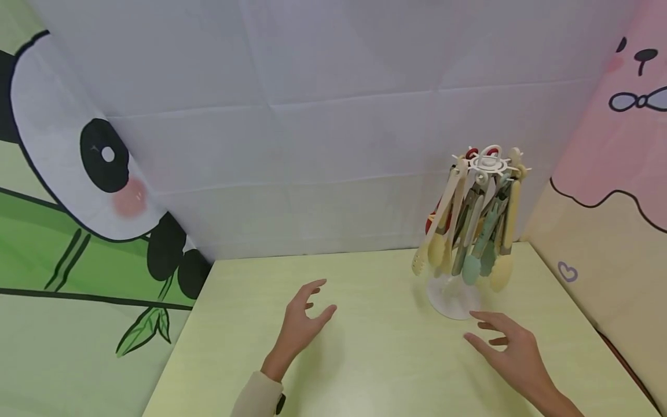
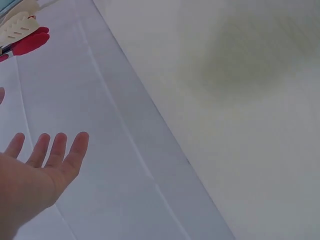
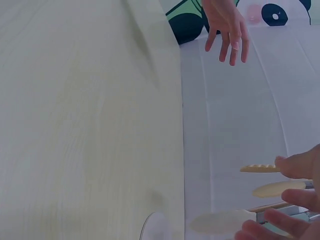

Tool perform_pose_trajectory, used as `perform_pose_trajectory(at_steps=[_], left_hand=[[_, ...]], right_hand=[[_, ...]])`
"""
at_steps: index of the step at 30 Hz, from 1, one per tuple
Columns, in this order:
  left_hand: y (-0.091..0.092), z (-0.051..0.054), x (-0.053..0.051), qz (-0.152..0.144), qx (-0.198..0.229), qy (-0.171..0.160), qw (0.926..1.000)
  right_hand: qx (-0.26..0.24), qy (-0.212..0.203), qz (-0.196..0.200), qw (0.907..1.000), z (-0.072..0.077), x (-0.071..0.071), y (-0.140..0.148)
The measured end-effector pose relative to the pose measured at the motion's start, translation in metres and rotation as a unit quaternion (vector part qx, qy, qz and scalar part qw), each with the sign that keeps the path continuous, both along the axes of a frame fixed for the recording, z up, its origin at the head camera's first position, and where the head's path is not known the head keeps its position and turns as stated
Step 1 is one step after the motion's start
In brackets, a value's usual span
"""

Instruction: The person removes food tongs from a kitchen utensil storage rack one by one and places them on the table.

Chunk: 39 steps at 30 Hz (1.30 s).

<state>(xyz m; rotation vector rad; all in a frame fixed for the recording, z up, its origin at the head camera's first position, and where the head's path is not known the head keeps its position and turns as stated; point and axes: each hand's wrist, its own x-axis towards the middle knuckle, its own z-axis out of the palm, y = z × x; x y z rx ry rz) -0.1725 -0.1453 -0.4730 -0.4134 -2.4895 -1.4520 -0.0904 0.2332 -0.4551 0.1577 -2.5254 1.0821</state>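
A white rotating stand (image 1: 449, 302) with a round base and a spoked top holds several hanging kitchen utensils, tongs among them. A pale yellow head (image 1: 502, 272), a mint-green head (image 1: 471, 270) and a slotted cream head (image 1: 418, 260) hang low around it. My right hand (image 1: 513, 354) hovers in front of the base, fingers spread and loosely bent, with nothing in its grasp. Left of the stand, my left hand (image 1: 299, 330) is held over the table with thumb and fingers apart, also holding nothing. Red heads (image 2: 31, 42) show in the left wrist view.
The pale wooden table (image 1: 375, 359) runs back to a white cloth wall (image 1: 323, 139). A panda-print cloth (image 1: 62, 174) hangs on the left, and a pink and cream printed cloth (image 1: 609, 191) on the right.
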Motion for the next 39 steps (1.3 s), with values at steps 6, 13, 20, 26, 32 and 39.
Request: perform_pose_trajectory(at_steps=[6,13,20,26,32,39], left_hand=[[0.009,0.014,-0.007,-0.027,0.009,0.013,0.9995],[0.017,0.028,-0.016,-0.040,0.029,0.037,0.9981],[0.027,0.044,-0.025,-0.052,0.035,0.050,0.9968],[0.032,0.057,-0.032,-0.062,0.039,0.059,0.9956],[0.039,0.083,-0.031,-0.067,0.041,0.060,0.9951],[0.052,0.121,-0.025,-0.082,0.036,0.076,0.9931]], right_hand=[[-0.020,0.021,-0.008,0.9995,0.007,0.001,0.000],[-0.036,0.037,-0.011,0.9986,0.015,0.003,0.000],[-0.045,0.052,-0.014,0.9975,0.021,0.005,0.002],[-0.053,0.065,-0.020,0.9963,0.024,0.005,0.004],[-0.053,0.091,-0.021,0.9942,0.031,0.000,0.006],[-0.050,0.103,-0.039,0.9927,0.040,-0.005,0.011]])
